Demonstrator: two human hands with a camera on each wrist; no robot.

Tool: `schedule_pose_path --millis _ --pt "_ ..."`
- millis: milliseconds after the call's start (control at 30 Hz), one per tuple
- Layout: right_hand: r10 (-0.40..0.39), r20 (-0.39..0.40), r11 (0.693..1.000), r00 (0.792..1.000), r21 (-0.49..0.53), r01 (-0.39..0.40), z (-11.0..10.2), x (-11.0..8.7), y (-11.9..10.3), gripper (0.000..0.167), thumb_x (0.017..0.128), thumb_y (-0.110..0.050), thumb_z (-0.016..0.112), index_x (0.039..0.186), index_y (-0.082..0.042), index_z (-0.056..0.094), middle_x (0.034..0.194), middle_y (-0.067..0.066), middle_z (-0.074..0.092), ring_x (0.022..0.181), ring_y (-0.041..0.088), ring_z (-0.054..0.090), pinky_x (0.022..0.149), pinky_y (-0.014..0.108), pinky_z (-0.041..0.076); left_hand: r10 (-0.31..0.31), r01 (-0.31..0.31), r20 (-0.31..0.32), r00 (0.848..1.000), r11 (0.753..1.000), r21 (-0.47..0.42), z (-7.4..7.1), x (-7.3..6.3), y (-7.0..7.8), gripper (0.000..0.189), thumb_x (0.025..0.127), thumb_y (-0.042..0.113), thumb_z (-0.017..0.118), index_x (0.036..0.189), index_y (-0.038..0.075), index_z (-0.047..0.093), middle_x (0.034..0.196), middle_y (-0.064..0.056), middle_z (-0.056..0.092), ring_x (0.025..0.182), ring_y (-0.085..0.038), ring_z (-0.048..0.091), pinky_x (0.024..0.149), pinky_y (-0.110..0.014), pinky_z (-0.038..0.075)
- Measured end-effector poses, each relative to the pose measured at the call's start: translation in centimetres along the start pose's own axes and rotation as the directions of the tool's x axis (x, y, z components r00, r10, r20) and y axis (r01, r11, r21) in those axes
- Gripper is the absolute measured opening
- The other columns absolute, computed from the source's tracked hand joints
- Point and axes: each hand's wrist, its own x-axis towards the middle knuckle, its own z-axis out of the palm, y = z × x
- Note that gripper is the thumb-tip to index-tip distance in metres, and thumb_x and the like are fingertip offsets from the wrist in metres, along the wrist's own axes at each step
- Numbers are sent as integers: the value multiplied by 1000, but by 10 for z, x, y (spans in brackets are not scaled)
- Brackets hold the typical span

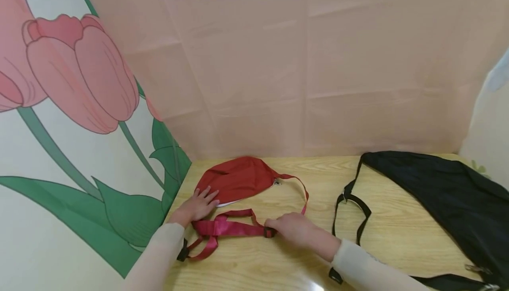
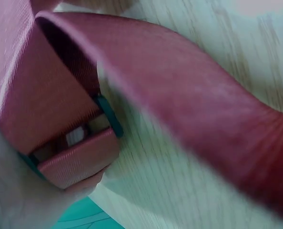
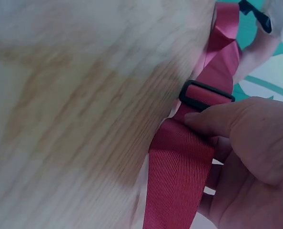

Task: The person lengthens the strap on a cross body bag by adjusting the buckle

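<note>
A red waist bag lies on the wooden table near the back wall. My left hand rests on its lower left corner with the fingers spread. In front of the bag, its pinkish-red strap lies folded and looped, a black buckle at the left end. With thumb and fingers, my right hand pinches this strap just beside a black slider. In the left wrist view, the strap runs close to the camera, and part of the left hand shows at the lower left.
At the right lies a large black bag with a black strap looping left of it. The right forearm crosses part of that strap. A pinkish sheet hangs behind the table, and a tulip-patterned panel stands along the left.
</note>
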Motion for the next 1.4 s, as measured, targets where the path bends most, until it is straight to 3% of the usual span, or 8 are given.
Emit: schedule_pose_path --millis 233,400,567,733,933,1133,1267,1400 --pt "-58 35 983 998 -170 63 -4 -6 8 15 92 -13 67 98 -26 61 84 -6 69 74 17 59 65 34 48 26 -26 14 1000 999 -35 -5 -6 0 59 110 46 32 157 11 36 164 -22 23 152 -43 17 120 -60 12" --pt "-68 71 977 995 -197 81 -7 -9 13 17 91 -8 69 102 -20 65 92 -4 66 81 16 59 70 32 51 -3 4 11 1000 998 -57 -4 -10 -1 61 109 48 33 158 13 37 165 -21 23 153 -41 16 121 -59 11" --pt "-46 92 991 995 -118 57 -10 -12 19 16 93 -2 67 104 -13 62 95 -1 60 85 15 57 71 28 52 -2 2 -2 1000 998 -65 -3 -12 -2 61 109 48 34 157 11 38 164 -22 24 152 -42 18 121 -59 11" --pt "-21 92 997 996 80 14 -17 -17 26 16 98 1 57 98 -15 53 87 -6 54 76 7 52 67 25 48 -3 2 -11 1000 997 -73 -2 -14 -1 61 109 48 34 156 10 38 164 -23 24 152 -43 18 120 -61 12" --pt "-81 11 973 997 216 77 -26 -24 30 17 92 -12 66 97 -18 51 74 -13 51 68 4 46 76 30 43 -11 10 -15 1000 998 -69 0 -14 -1 61 109 48 34 157 10 38 164 -23 24 152 -43 18 120 -61 11" --pt "-61 -80 988 995 136 72 -30 -26 29 44 88 -44 78 117 -20 55 84 -19 60 70 0 49 77 34 45 -41 40 -8 999 997 -64 3 -13 -1 63 108 52 34 158 13 35 165 -21 22 150 -50 14 119 -63 14" --pt "-104 -221 990 970 73 123 -29 -23 32 37 87 -47 78 105 -22 57 73 -18 52 63 1 44 62 24 40 -53 52 -8 999 996 -79 3 -13 0 64 107 52 35 158 13 36 165 -22 22 149 -55 12 117 -66 16" --pt "-140 -254 988 957 30 152 -33 -24 37 34 87 -44 78 107 -23 61 74 -15 53 66 2 45 64 25 43 -59 59 -5 998 995 -86 2 -14 0 64 107 52 34 158 14 35 165 -22 20 148 -56 11 116 -66 17"
